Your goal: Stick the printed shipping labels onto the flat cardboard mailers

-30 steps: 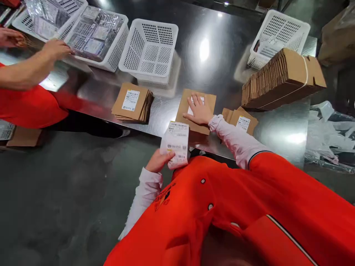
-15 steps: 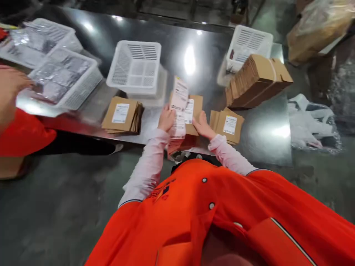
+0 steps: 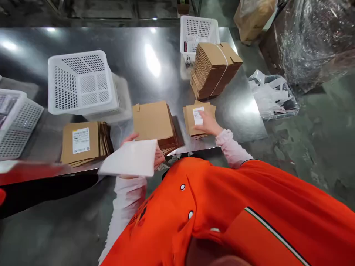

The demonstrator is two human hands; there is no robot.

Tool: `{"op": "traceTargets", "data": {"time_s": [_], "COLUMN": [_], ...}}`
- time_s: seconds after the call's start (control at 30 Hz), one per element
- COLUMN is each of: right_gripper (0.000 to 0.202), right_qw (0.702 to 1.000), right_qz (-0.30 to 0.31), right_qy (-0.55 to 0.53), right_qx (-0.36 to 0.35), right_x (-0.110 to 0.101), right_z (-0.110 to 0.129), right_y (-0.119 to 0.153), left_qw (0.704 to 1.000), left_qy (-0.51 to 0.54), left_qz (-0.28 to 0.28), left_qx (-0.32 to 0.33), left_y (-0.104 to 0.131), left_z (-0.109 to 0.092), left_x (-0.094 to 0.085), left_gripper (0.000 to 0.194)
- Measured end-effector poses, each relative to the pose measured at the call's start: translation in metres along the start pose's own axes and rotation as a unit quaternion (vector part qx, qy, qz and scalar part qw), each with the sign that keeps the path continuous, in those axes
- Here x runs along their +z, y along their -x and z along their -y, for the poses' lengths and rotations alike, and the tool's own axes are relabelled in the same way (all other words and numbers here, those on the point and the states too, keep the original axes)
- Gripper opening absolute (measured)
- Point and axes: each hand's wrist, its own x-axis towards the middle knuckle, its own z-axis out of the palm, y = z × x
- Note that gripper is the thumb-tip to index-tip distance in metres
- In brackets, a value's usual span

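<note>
The left hand [image 3: 129, 138] grips white paper sheets [image 3: 130, 157], blank face up, long axis left to right, over the metal table's [image 3: 166, 83] near edge; the right hand [image 3: 208, 124], fingers spread, touches a labelled cardboard stack [image 3: 190, 123].

Table [image 3: 166, 87]. Far right corner: small basket [image 3: 198, 26]; before it, near the right edge, bundle [image 3: 209, 72]. Along near edge, left to right: side basket [image 3: 22, 123], left stack [image 3: 94, 142], middle stack [image 3: 152, 120], right stack [image 3: 193, 125], right hand [image 3: 208, 123] on top. Behind left stack: large basket [image 3: 91, 87]. Over near edge, between left and middle stacks: labels [image 3: 130, 157]. Beyond right edge: bag [image 3: 271, 94].
</note>
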Motion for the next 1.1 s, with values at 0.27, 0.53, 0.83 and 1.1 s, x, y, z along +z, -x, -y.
{"op": "traceTargets", "data": {"time_s": [0.27,0.53,0.83,1.1], "right_gripper": [0.088,0.041,0.028,0.027], "right_qw": [0.898,0.879,0.901,0.896], "right_qz": [0.145,0.108,0.028,0.082], "right_qy": [-0.278,-0.375,-0.335,-0.277], "right_qx": [-0.31,-0.274,-0.275,-0.337], "right_x": [0.076,0.077,0.08,0.091], "right_z": [0.099,0.109,0.116,0.12], "right_y": [0.031,0.045,0.051,0.051], "left_qw": [0.993,0.991,0.989,0.978], "left_qy": [0.105,0.128,0.143,0.207], "left_qz": [-0.046,-0.043,0.007,0.001], "left_qx": [0.035,0.003,-0.028,0.019], "left_y": [0.038,0.054,0.059,0.042], "left_z": [0.024,0.022,0.026,0.009], "left_x": [0.046,0.04,0.033,0.017], "left_gripper": [0.045,0.054,0.053,0.061]}}
